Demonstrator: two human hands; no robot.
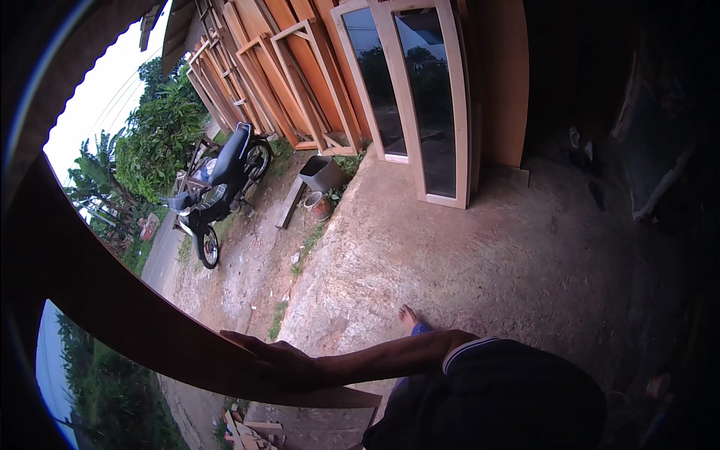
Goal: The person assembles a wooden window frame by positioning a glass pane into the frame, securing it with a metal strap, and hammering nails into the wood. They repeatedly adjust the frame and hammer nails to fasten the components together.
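Dark wood forms the large frame (165, 337) sloping across the near left, steadied by our right hand (281, 365), its shadowed fingers apparently clasped around the upper edge. Our left hand is out of sight, and we cannot tell whether glass fills the opening. Our bare foot (408, 318) stands on rough concrete (487, 255); beyond, two pale glazed doors (427, 105) stand upright at far centre, and a motorcycle (214, 191) is parked far left. We judge that the frame could twist or tip if a single grasp bears its weight, or drop toward that foot should it slip; wood offcuts (251, 431) at near left could trip a careless step.
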